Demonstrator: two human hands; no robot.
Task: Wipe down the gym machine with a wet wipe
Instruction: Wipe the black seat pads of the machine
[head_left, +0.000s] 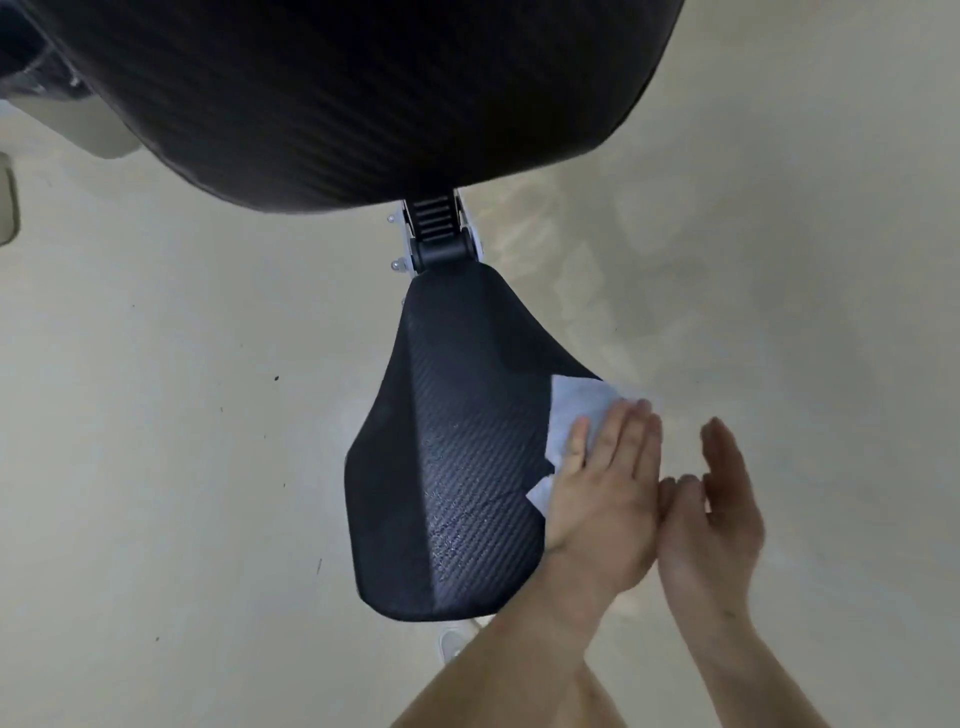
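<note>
The white wet wipe (576, 408) lies on the right edge of the black, weave-textured seat pad (457, 467) of the gym machine, flattened under the left hand (602, 499). That hand's grip is apart: its fingers are straight and press the wipe down onto the pad. The right hand (711, 530) hovers just beside the left, its grip also apart, fingers relaxed and holding nothing. A ribbed black hinge (435, 228) joins the seat to a larger black pad (363, 93) above. Beige floor (156, 415) lies beneath.
</note>
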